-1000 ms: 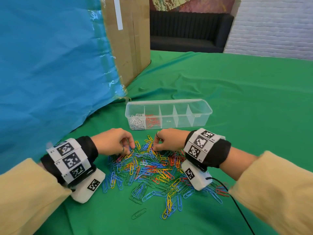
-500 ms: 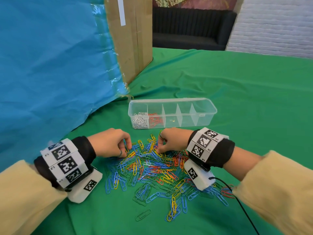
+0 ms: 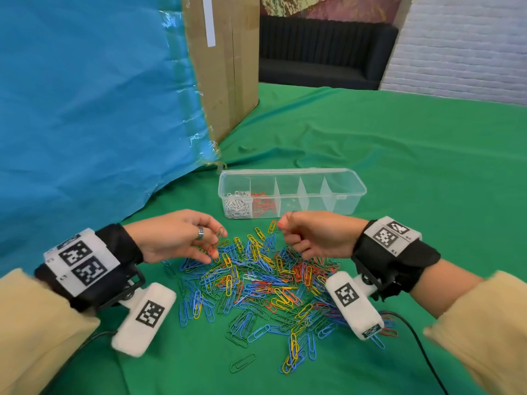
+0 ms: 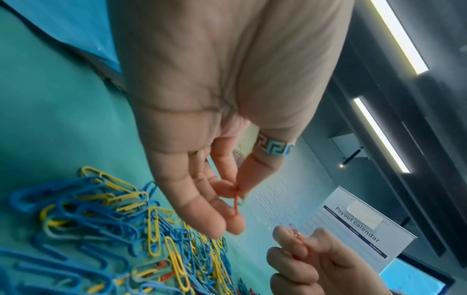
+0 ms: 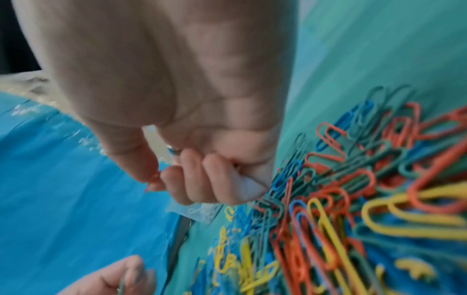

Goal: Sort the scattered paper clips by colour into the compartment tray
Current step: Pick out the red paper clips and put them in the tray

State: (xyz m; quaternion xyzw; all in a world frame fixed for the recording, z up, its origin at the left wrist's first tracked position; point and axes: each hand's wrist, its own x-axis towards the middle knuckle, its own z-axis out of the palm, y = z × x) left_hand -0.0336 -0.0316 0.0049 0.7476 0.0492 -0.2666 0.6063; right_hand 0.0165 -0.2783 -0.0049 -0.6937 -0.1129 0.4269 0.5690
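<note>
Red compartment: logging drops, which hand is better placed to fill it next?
Right: the right hand pinches a red paper clip just before the red compartment; the left hand sits farther aside.

The room was evenly bright, shadows soft. The head view bent at its edges. Ceiling light strips (image 4: 398,36) glared in the left wrist view; the right wrist view was smeared with blur.

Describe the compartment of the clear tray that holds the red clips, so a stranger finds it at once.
On the green cloth, beyond the pile of mixed clips, lies a long clear tray. Count from its left end: the second compartment is the one. It alone holds red clips; its left neighbour holds white clips, and the compartments to its right look empty.
</note>
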